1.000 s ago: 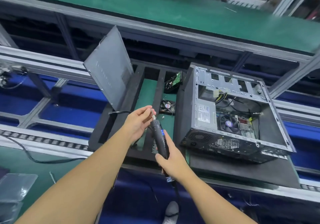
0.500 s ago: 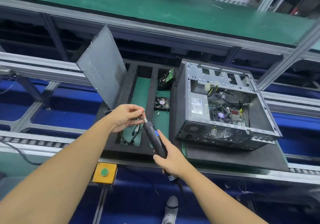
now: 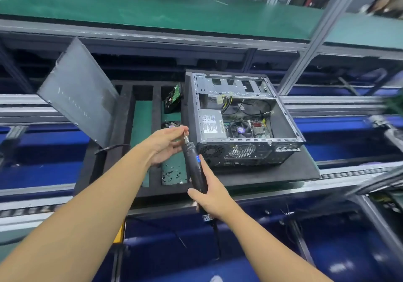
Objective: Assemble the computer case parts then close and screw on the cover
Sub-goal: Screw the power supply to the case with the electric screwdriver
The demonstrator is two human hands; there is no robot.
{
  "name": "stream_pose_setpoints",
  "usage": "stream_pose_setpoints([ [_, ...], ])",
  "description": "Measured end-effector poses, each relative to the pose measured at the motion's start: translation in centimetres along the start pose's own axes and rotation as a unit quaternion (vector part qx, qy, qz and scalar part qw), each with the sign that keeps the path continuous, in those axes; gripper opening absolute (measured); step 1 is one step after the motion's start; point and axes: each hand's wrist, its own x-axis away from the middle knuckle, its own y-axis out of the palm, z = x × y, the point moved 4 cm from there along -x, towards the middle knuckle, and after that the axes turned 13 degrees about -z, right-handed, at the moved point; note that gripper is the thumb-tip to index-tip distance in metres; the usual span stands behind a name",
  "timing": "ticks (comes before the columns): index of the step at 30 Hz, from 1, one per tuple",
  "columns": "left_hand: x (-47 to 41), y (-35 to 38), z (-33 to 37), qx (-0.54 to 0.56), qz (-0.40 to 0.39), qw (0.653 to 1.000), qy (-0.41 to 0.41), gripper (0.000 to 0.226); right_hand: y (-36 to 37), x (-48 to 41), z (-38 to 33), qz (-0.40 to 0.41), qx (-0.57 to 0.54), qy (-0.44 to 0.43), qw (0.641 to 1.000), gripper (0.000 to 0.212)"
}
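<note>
Nearest, right hand (image 3: 212,196) clenched round the lower barrel of a black electric screwdriver (image 3: 196,170), tip tilted up toward 11 o'clock. Left hand (image 3: 166,145) at the tip, thumb and forefinger pinched at the bit; whether a screw sits between them, cannot tell. Other fingers loosely spread.

Computer case (image 3: 242,124) at 1 o'clock from the tip, just beside it, lying on its side on a black foam pad (image 3: 283,172), open face up: power supply (image 3: 210,125), fan and board inside. Nothing between the tip and the case's near left corner.

Under the left hand, a black foam tray (image 3: 124,129) with compartments; loose screws (image 3: 173,173) in the near one at 6 o'clock from the hand, a small fan (image 3: 169,124) partly hidden behind the fingers, a drive (image 3: 173,98) farther at 12 o'clock.

Side cover (image 3: 80,94) at 10 o'clock, well apart from the case, leaning tilted against the tray's left edge.

Farthest, a green conveyor belt (image 3: 152,4).
</note>
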Motion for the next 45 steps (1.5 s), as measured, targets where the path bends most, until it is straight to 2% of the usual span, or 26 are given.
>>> stream_pose_setpoints([
  [5, -2.5, 5.1, 0.7, -0.093, 0.005, 0.996, 0.001, 0.019, -3.2, 2.1, -0.1, 0.050, -0.006, -0.018, 0.999, 0.094],
  [7, -2.9, 6.3, 1.3, -0.183, 0.010, 0.983, -0.020, 0.018, -4.1, 3.4, 0.3, 0.054, -0.014, -0.018, 0.998, 0.092],
  [8, -2.9, 6.9, 1.6, -0.258, 0.005, 0.965, -0.049, 0.021, -4.4, 4.0, 0.5, 0.053, -0.022, -0.021, 0.998, 0.091],
  [11, -3.1, 9.2, 2.7, -0.502, -0.023, 0.855, -0.129, 0.037, -5.3, 5.4, 1.1, 0.060, -0.047, -0.023, 0.997, 0.090],
  [13, -4.0, 10.4, 4.0, -0.602, 0.023, 0.792, -0.097, 0.047, -6.0, 6.0, 1.1, 0.069, -0.058, -0.027, 0.996, 0.090],
  [15, -5.3, 11.2, 5.1, -0.658, 0.097, 0.746, -0.029, 0.054, -6.7, 6.6, 1.3, 0.072, -0.061, -0.036, 0.995, 0.090],
  [18, -8.2, 12.1, 4.7, -0.717, 0.140, 0.682, 0.046, 0.044, -7.4, 8.0, 2.3, 0.075, -0.060, -0.030, 0.995, 0.089],
  [19, -9.3, 12.0, 4.2, -0.738, 0.142, 0.658, 0.045, 0.046, -7.6, 8.4, 2.9, 0.077, -0.061, -0.024, 0.995, 0.089],
  [23, -12.4, 10.5, 1.3, -0.813, 0.114, 0.569, -0.045, 0.079, -7.6, 9.6, 5.3, 0.082, -0.075, -0.002, 0.994, 0.089],
  [25, -12.8, 9.7, 0.3, -0.835, 0.127, 0.535, -0.034, 0.086, -7.4, 9.9, 6.0, 0.077, -0.073, 0.005, 0.994, 0.087],
  [28, -12.9, 9.3, -0.2, -0.842, 0.151, 0.519, -0.014, 0.086, -6.6, 9.9, 6.2, 0.066, -0.078, 0.010, 0.995, 0.086],
  [36, -12.3, 9.8, 0.1, -0.838, 0.158, 0.522, 0.016, 0.069, -5.1, 9.5, 5.8, 0.065, -0.082, 0.006, 0.994, 0.085],
  [45, -12.4, 9.7, 0.2, -0.835, 0.160, 0.527, 0.022, 0.069, -5.6, 8.8, 5.0, 0.067, -0.068, 0.023, 0.995, 0.083],
])
